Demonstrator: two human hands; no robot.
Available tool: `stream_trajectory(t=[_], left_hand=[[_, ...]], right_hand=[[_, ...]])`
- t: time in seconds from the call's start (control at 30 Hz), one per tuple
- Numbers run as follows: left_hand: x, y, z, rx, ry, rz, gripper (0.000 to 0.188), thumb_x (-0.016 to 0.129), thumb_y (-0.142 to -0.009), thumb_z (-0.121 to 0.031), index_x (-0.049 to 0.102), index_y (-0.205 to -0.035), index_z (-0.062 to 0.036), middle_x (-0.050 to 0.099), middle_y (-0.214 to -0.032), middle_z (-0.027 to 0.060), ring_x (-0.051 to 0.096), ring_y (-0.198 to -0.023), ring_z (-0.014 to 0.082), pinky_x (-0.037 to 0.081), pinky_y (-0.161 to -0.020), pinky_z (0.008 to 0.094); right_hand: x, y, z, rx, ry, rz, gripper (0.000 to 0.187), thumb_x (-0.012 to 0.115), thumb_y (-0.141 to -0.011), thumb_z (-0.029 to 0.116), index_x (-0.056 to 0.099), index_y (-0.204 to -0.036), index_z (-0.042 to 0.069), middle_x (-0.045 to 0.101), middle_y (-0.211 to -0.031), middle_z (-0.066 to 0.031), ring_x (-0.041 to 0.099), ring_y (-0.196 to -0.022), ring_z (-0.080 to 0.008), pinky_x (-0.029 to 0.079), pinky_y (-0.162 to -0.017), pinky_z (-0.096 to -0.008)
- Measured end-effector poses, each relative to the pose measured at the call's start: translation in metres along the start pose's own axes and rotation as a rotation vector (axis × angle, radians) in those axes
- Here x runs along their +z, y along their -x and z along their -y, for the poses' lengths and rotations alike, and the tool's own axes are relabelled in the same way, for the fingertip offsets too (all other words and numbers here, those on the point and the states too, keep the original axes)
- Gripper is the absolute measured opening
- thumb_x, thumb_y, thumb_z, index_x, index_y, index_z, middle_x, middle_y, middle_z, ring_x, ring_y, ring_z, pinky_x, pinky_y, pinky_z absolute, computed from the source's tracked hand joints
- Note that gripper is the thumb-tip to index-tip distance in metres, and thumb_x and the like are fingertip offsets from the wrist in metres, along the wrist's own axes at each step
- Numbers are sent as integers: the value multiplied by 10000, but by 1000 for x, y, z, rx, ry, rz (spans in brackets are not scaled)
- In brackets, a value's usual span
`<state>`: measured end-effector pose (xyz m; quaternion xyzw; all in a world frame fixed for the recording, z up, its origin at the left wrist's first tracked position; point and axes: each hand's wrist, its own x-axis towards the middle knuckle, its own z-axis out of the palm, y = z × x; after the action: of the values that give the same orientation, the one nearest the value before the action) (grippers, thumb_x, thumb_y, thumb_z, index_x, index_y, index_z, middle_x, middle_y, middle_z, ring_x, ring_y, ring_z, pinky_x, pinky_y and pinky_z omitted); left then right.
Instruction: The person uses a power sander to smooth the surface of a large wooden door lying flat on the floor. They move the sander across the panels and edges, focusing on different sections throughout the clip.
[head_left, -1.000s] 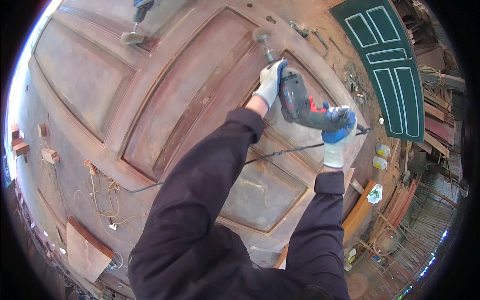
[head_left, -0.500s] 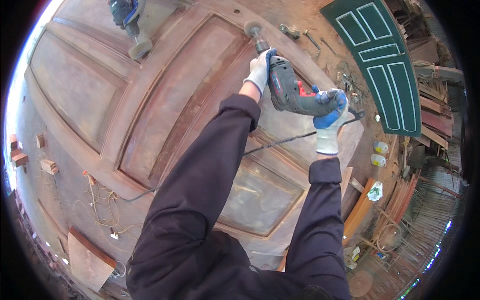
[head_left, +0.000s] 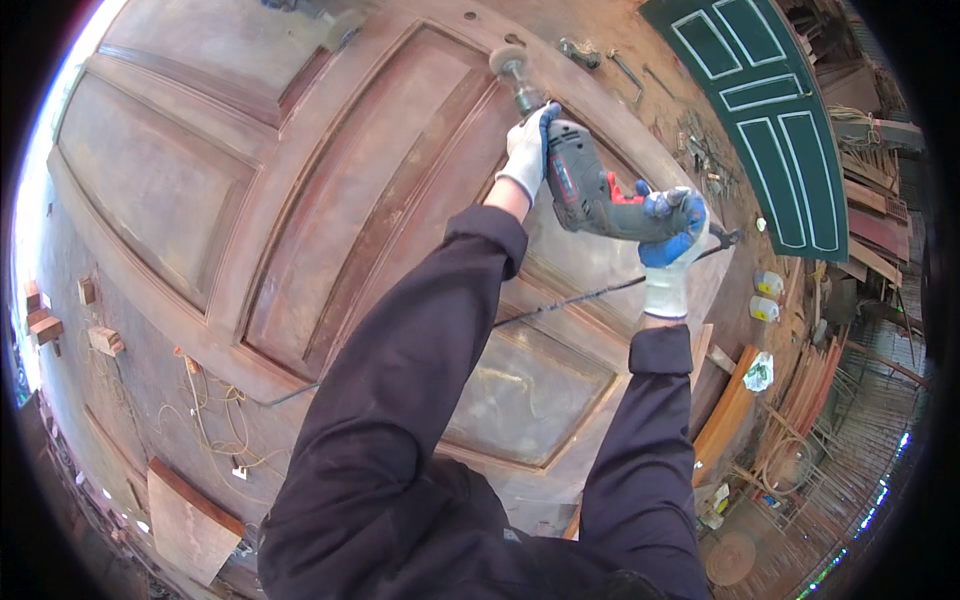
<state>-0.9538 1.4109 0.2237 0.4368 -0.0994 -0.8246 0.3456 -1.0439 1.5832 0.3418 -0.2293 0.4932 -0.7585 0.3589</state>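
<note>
Two dark sleeves, left [head_left: 385,350] and right [head_left: 640,440], reaching up from the lower edge.

Two hands, in white gloves with blue palms. Right hand [head_left: 675,232]: closed round the rear handle of a grey and black power drill [head_left: 585,185]. Left hand [head_left: 530,145]: closed round the drill's nose, just behind the chuck.

One drill, held between the hands above a brown panelled door [head_left: 440,90]. Long axis: from the handle at right, bending up and leftward to a round brush wheel [head_left: 507,62] at the tip. The wheel lies beyond the left hand, up and slightly left of it; the left hand is the nearer, the right hand well behind.

One black cord [head_left: 570,302], crossing the door below the drill and passing out of sight at the left sleeve.

Farther out, left: tangled pale cable [head_left: 200,400] and wooden blocks [head_left: 105,341]. Right: two pale jugs [head_left: 765,308] and a dark green door [head_left: 760,110] with white-outlined panels.

Hard to make out: the wheel, blurred, may touch the door near its keyhole or sit just above; whether a finger presses the red trigger [head_left: 615,188] cannot be told. Hidden: most of the left fingers' grip. Cut off: a dark, smeared tool [head_left: 300,8] at the top edge, its holder not visible.
</note>
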Motion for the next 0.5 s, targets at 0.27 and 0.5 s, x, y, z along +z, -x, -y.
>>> stream_trajectory(t=[0.27,0.5], left_hand=[[-4,9,-6,-46,115,-14,266,730,-755,-236,653,-899,-26,641,-749,68,603,-601,170,504,-581,319],[-8,3,-14,8,45,21,294,767,-712,-270,674,-877,-44,643,-761,45,593,-626,149,487,-600,307]], right_hand=[[13,-7,7,23,28,45,347,451,-940,369,542,-819,57,454,-652,-38,490,-639,-204,390,-956,-504],[15,-3,-3,23,8,-27,345,452,-941,370,549,-820,61,453,-659,-30,487,-636,-189,397,-948,-502]])
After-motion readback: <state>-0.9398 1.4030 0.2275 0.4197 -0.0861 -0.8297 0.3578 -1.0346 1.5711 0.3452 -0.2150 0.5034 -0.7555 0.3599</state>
